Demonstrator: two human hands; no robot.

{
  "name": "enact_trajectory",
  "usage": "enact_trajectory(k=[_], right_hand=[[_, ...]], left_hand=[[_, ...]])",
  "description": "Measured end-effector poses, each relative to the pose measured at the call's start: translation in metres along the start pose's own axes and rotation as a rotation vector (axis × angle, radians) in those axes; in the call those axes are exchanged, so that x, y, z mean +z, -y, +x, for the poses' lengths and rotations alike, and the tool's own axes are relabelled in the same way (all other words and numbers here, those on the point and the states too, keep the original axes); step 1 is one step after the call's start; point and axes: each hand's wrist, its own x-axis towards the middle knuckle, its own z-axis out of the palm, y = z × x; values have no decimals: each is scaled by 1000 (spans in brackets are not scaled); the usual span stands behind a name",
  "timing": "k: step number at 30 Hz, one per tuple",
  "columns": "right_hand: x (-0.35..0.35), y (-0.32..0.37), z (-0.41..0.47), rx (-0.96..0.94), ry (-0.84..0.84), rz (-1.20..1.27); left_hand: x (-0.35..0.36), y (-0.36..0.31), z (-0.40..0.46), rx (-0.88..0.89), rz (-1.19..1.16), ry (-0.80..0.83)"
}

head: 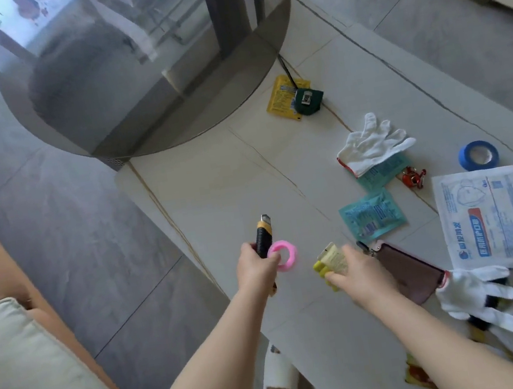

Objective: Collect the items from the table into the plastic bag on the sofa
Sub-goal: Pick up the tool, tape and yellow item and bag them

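Head-worn, wide-angle, looking steeply down and forward over both forearms onto the table (216, 200), close; sofa (26, 378) at left edge.

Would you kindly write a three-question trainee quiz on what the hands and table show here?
1. True or false: the left hand holds a utility knife and a pink ring.
2. What does the right hand grip? A) blue tape B) yellow tube C) glove
3. Fill in: the green tape measure lies partly on a ____ packet.

Key: 1 true; 2 B, the yellow tube, while the blue tape and the glove lie on the table; 3 yellow.
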Motion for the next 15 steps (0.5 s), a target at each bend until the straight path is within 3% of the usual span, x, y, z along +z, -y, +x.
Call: enact_trajectory(k=[5,15], right_hand=[[-7,33,-48,3,105,488],[3,166,-149,-184,375,619]], left_hand=[[-51,16,-65,-7,-154,-49],[-188,80,-162,-56,-553,-252]])
